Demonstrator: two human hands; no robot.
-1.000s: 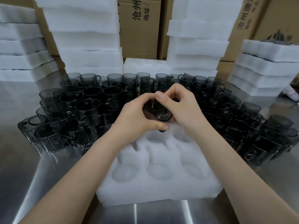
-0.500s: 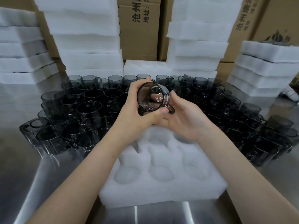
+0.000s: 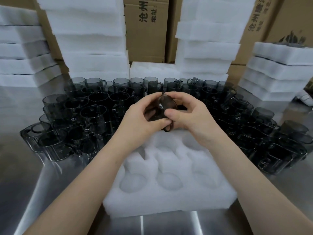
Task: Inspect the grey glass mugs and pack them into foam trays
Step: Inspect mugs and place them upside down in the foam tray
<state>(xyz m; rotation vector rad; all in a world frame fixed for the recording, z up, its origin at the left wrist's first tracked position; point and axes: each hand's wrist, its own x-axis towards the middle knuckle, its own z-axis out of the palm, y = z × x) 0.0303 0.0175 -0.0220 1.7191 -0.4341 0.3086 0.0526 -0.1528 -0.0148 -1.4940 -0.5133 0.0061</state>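
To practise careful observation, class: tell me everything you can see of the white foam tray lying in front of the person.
The foam tray is a thick white rectangular block, soft and slightly fuzzy-looking. Its top has rounded pockets with side notches; every pocket in view is empty. It lies flat on the shiny metal table. The left hand and right hand hold a grey mug over its far end, hiding part.
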